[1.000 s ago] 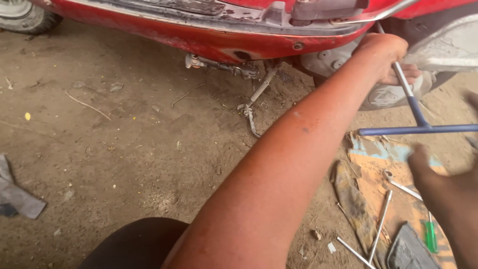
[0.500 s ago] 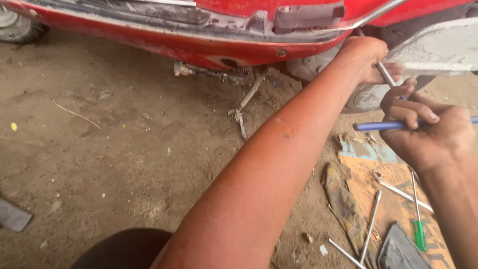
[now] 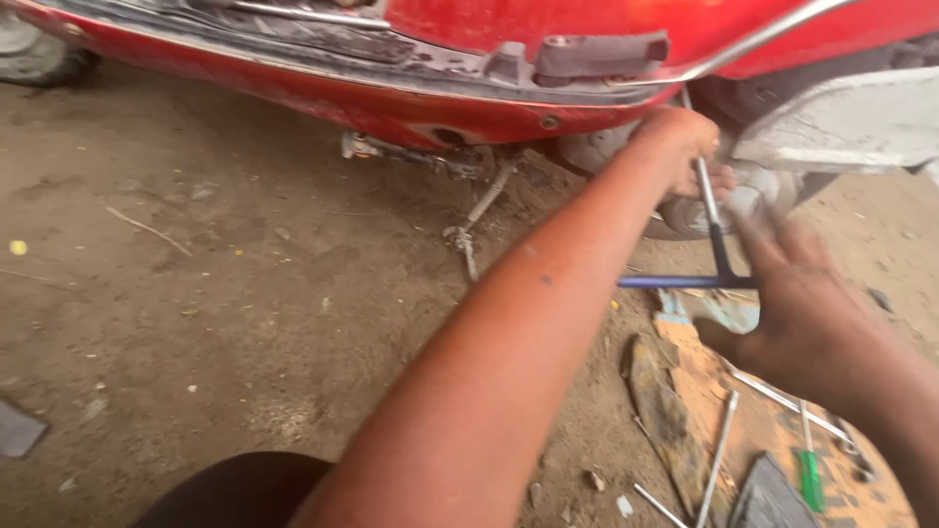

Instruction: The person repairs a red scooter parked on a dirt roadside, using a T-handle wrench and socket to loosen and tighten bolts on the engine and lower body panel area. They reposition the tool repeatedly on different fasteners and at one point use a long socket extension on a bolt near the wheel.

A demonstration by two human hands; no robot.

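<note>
Steel, slim and stiff: the T-wrench (image 3: 712, 235) stands tilted under the red scooter (image 3: 548, 59), its shaft running up toward the wheel hub (image 3: 753, 200) and its blue crossbar lying level just below; my left hand (image 3: 690, 147) is closed round the upper shaft, close to the scooter's underside; my right hand (image 3: 792, 313) sits at the crossbar with fingers spread and blurred, and I cannot tell whether it grips the bar or only touches it. I judge the wrench light but rigid, with no give in it; the bare shaft looks smooth and likely to slip in a dusty palm, so the better hold is on the two ends of the crossbar, with the other hand steadying the shaft near its top. On the dirt floor toward the lower right lies an orange mat (image 3: 782, 430) carrying long thin rods (image 3: 719, 460), a green-handled screwdriver (image 3: 808, 474) and a dark flat piece (image 3: 660, 411); the kickstand (image 3: 474, 220) hangs under the scooter's middle, well left of the wrench.
</note>
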